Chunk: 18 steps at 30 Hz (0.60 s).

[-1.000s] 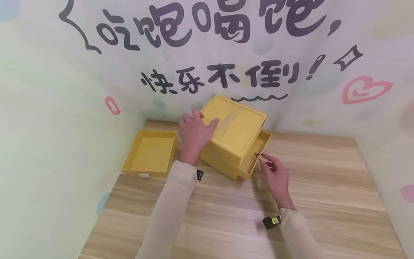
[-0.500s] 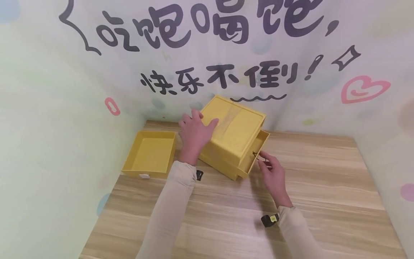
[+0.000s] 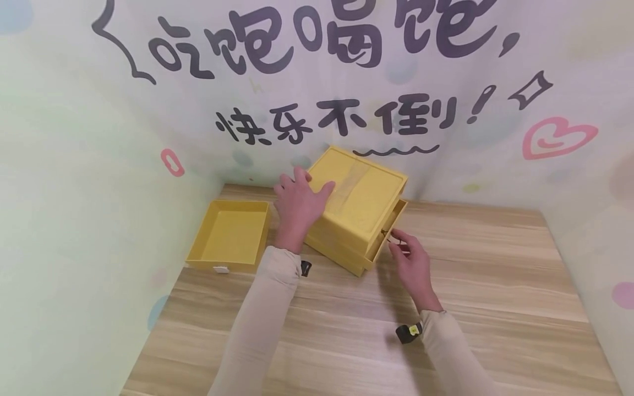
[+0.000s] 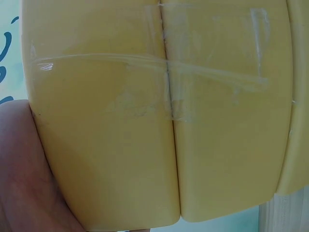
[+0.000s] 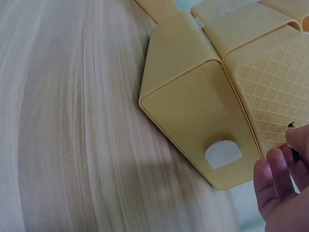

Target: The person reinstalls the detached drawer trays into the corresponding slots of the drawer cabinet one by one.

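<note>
A yellow drawer cabinet point(image 3: 356, 203) stands turned at an angle near the back wall, with clear tape over its top and side. My left hand point(image 3: 299, 206) holds its left end, thumb on top and fingers round the far edge. One drawer point(image 3: 383, 250) sticks out a little on the right. At its front, my right hand point(image 3: 412, 263) pinches a thin dark cord pull point(image 5: 294, 153). The right wrist view shows this drawer's quilted front point(image 5: 280, 92) beside a shut drawer front point(image 5: 193, 111) with a white knob point(image 5: 223, 153).
A loose yellow drawer point(image 3: 233, 234), open side up, lies on the wooden table point(image 3: 337, 330) left of the cabinet, a white tab point(image 3: 220, 269) on its front. A printed wall cloth point(image 3: 277, 99) hangs behind.
The drawer has slid further into the cabinet, and my right hand has moved left with it. My left hand and the cabinet have stayed in place.
</note>
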Tool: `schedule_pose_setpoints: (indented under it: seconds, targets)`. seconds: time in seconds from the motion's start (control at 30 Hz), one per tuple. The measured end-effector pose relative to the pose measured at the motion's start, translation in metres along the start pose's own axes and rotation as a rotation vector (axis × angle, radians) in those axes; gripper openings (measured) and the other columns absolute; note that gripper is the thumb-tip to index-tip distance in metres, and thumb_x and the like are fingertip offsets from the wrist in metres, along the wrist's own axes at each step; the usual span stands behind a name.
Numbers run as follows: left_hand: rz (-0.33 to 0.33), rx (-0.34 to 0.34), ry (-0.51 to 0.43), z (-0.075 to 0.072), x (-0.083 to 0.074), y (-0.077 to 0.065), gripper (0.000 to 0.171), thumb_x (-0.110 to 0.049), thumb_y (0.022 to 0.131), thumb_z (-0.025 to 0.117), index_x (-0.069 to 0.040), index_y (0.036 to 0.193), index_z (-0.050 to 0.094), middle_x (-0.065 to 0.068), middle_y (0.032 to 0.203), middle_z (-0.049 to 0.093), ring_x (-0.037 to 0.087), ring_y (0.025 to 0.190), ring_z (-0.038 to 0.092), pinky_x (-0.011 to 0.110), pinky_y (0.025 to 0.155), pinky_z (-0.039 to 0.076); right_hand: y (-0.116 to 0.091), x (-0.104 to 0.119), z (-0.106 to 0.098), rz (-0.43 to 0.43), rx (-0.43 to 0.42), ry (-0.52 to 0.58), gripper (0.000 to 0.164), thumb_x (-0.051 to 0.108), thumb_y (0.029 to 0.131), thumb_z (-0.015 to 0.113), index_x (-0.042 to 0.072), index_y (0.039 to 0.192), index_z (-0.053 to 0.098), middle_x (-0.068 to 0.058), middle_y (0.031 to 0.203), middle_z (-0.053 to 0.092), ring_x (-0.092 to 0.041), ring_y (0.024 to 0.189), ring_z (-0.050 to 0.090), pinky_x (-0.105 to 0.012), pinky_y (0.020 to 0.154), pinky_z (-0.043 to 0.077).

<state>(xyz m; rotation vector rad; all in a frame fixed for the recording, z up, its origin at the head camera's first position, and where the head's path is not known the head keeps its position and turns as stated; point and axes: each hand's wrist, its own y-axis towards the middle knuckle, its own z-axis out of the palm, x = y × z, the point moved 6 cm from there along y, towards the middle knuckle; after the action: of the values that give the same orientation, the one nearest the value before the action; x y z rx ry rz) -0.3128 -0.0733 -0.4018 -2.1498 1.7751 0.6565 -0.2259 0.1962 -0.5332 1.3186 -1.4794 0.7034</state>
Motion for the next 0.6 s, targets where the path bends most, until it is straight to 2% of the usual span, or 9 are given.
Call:
schedule_pose_setpoints:
  seconds: [0.1,0.33,0.43,0.6]
  targets:
    - [-0.001,0.000,-0.002,0.0003,0.0003,0.0001,0.064,-0.076,0.087,0.056,-0.021,0.117,0.043,0.014,0.116,0.044,0.033,0.111,0.043,0.050,0.080,0.048,0.0015,0.0001,0.0014,-0.003,0.005,-0.008,0.034,0.007,0.097,0.067,0.007,0.131,0.066,-0.014,0.132,0.068,-0.011,0.093,0.064,-0.005,0.078,0.046]
    - [-0.001,-0.005,-0.003,0.0007,0.0007,0.0006,0.064,-0.076,0.087,0.056,-0.021,0.117,0.043,0.014,0.116,0.044,0.033,0.110,0.043,0.051,0.081,0.048,0.0027,0.0035,0.0037,-0.001,0.015,-0.020,0.035,0.007,0.097,0.068,0.006,0.131,0.066,-0.015,0.132,0.069,0.003,0.088,0.059,-0.005,0.077,0.046]
    - [-0.001,-0.005,-0.001,0.0009,0.0011,0.0010,0.064,-0.077,0.087,0.055,-0.022,0.117,0.043,0.014,0.116,0.044,0.034,0.110,0.043,0.051,0.081,0.048,0.0029,0.0046,0.0049,0.002,0.025,-0.035,0.035,0.007,0.097,0.067,0.005,0.132,0.065,-0.015,0.132,0.068,0.000,0.089,0.060,-0.006,0.077,0.046]
    - [-0.005,-0.006,-0.008,0.0013,0.0005,0.0006,0.064,-0.076,0.087,0.056,-0.022,0.118,0.043,0.013,0.115,0.044,0.034,0.109,0.043,0.052,0.080,0.048,0.0040,0.0046,0.0068,-0.018,0.036,-0.064,0.035,0.008,0.098,0.066,0.005,0.133,0.064,-0.014,0.133,0.068,-0.016,0.094,0.065,-0.006,0.078,0.046]
